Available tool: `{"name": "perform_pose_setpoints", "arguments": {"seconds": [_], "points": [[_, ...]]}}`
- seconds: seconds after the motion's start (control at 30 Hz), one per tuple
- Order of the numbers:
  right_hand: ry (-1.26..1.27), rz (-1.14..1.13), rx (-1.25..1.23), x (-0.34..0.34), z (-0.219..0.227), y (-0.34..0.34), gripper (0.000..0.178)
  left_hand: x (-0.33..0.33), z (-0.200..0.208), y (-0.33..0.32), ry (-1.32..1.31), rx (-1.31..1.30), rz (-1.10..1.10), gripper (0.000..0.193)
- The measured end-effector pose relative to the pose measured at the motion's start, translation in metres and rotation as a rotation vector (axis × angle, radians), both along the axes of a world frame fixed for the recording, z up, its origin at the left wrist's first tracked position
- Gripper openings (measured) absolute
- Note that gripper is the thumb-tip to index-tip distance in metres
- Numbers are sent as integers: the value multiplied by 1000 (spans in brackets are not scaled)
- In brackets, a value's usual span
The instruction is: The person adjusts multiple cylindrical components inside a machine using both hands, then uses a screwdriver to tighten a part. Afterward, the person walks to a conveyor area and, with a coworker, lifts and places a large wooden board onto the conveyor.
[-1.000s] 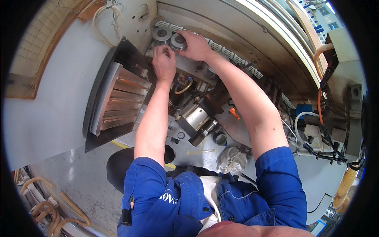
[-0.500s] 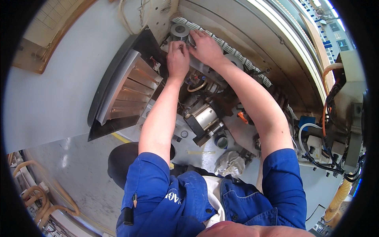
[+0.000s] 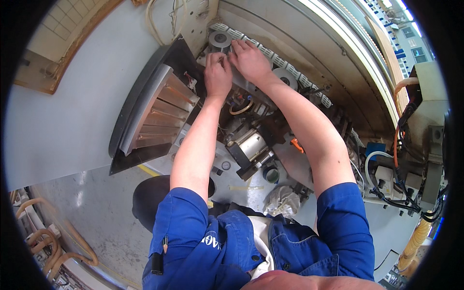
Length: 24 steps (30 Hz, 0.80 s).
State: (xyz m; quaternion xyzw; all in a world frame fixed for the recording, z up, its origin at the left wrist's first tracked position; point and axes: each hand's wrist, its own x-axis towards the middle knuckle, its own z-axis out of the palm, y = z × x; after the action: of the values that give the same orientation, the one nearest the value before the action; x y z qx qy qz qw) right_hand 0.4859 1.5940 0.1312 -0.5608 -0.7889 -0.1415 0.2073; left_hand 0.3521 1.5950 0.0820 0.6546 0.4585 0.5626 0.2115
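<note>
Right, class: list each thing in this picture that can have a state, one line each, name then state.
left hand: closed, fingers gripping a part beside the roller
right hand: fingers bent, pressing on the machine beside the roller
grey roller: upright, mounted, uncovered
ribbed belt: fitted along the machine
metal cylinder: lying tilted, mounted
slatted panel: tilted open

Bright, even daylight from upper right; mild glare on pale panels; soft shadows inside machine recess; strong fisheye bend w/ black vignette at rim; centre sharp.

we reached both arms forward, left hand (image 3: 218, 75) and right hand (image 3: 250, 60) side by side, fingers curled downward.
</note>
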Motion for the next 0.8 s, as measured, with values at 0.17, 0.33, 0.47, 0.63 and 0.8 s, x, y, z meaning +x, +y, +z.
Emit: {"name": "perform_pose_setpoints", "arguments": {"seconds": [0.17, 0.33, 0.47, 0.63, 0.8], "points": [[200, -20, -131, 3, 7, 3, 37, 0, 0, 0, -13, 30, 1, 10], [194, 70, -185, 16, 20, -2, 40, 0, 0, 1, -15, 22, -1, 10], [209, 57, -216, 21, 17, -7, 47, 1, 0, 1, -15, 89, 11, 9], [243, 41, -220, 18, 12, -8, 51, 2, -4, 0, -46, 74, 22, 11], [240, 54, -224, 20, 13, -10, 52, 0, -7, -7, -181, -6, 28, 16]]}}
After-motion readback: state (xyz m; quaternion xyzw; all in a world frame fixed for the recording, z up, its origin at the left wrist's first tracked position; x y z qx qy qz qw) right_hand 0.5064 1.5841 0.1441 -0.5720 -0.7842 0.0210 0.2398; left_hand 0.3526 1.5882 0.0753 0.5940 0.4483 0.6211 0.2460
